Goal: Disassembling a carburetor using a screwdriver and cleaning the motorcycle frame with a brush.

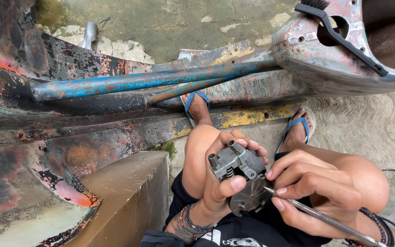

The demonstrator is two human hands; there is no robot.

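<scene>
My left hand (220, 176) grips a grey metal engine part (238, 167) with two short studs, a small spring and a round finned plate below. The thumb presses on its front. My right hand (309, 190) holds a thin metal screwdriver (325, 219), its tip touching the round plate at the part's right side. Both hands sit over my knees, low and right of centre in the head view.
A rusty, paint-flaked metal frame with a blue tube (138, 82) lies across the concrete floor ahead. A brown block (129, 192) stands to the left. A black brush (339, 32) rests on a worn metal panel at top right. My feet wear blue sandals (298, 126).
</scene>
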